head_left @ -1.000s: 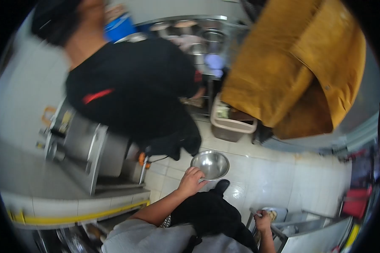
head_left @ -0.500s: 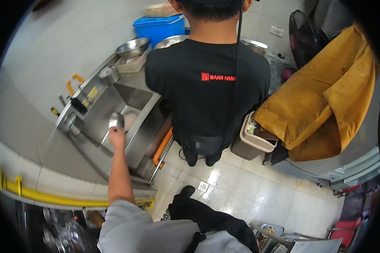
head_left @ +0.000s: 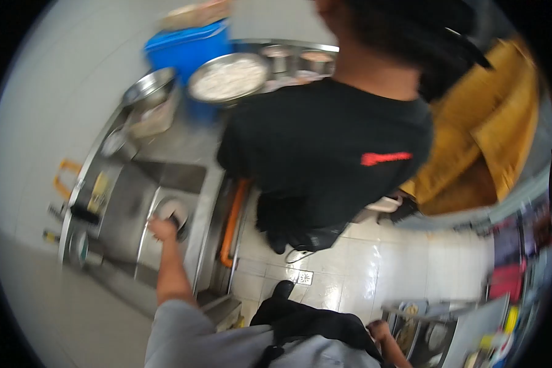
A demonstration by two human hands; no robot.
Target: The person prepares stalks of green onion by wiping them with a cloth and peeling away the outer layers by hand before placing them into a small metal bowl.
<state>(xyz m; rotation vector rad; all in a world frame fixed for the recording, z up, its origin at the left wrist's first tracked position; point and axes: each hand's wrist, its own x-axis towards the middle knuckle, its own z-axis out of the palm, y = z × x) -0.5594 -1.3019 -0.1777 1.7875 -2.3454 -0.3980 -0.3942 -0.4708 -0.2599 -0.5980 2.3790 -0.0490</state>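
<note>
My left hand (head_left: pixel 163 229) reaches down into the steel sink (head_left: pixel 119 208), its fingers closed. A dark, blurred part of a metal cup (head_left: pixel 181 230) shows beside them; the hand hides the rest. Just beyond the fingers, a round pinkish thing (head_left: pixel 174 207) lies low in the basin, its kind unclear. My right hand (head_left: pixel 379 331) hangs at my right side by a metal rack, fingers curled, with nothing visible in it.
A person in a black shirt (head_left: pixel 325 141) stands close ahead, right of the sink. On the counter are a bowl of white food (head_left: pixel 229 76), a steel bowl (head_left: pixel 150 88) and a blue cooler (head_left: pixel 189 48). An orange pipe (head_left: pixel 232 224) runs beside the sink; a brown cover (head_left: pixel 472 135) drapes at right.
My left hand has gone lower into the sink with the metal cup, now mostly hidden. My view has shifted and my right hand has come into sight. The person ahead has turned and leaned.
</note>
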